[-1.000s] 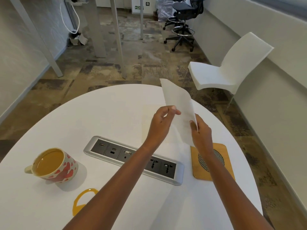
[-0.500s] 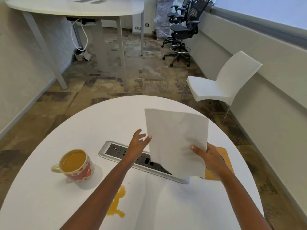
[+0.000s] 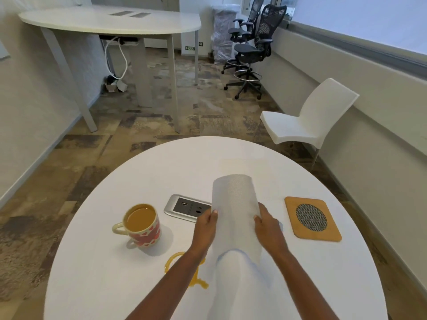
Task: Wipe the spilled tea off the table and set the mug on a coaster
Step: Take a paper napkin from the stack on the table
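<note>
Tea spill (image 3: 196, 281), thin amber ring plus drips, lies nearest, partly under left forearm; best to fold the sheet into a thick pad, press down and blot inward, not smear. Left hand (image 3: 205, 227) and right hand (image 3: 269, 228) each pinch a side edge of soft dimpled paper towel (image 3: 234, 211), arched over above glossy white table (image 3: 97, 273). Full heart-print mug (image 3: 142, 225) left; square wooden coaster (image 3: 312, 219) with mesh centre right, well apart

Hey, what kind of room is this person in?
Likely an office meeting room: a round white table with a built-in power socket panel, black mesh office chairs, and a second white table.
</note>
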The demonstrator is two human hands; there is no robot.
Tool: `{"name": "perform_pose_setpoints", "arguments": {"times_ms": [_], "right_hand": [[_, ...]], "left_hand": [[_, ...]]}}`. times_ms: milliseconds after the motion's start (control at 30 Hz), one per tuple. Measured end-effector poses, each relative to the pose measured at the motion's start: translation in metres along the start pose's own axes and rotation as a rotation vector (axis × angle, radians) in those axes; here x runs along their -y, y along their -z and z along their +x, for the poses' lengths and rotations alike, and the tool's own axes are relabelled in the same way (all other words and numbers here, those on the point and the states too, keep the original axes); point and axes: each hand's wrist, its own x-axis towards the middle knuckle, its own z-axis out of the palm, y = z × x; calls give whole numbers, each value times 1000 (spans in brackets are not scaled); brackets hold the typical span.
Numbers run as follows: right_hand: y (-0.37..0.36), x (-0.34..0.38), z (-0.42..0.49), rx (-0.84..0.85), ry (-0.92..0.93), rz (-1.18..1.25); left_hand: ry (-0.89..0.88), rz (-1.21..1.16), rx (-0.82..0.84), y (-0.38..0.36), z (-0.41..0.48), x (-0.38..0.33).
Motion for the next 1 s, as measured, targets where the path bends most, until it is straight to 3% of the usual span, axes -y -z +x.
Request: {"name": "perform_pose_setpoints", "arguments": {"times_ms": [200, 800, 1000], "right_hand": [[-53, 34, -33, -35, 141, -85], [-108, 75, -71, 150, 85, -392], [-120, 83, -76, 152, 82, -320]], "left_hand": [[39, -28, 48, 6, -22, 7], [62, -51, 120, 61, -62, 2], [3, -58, 188, 78, -65, 4]]}}
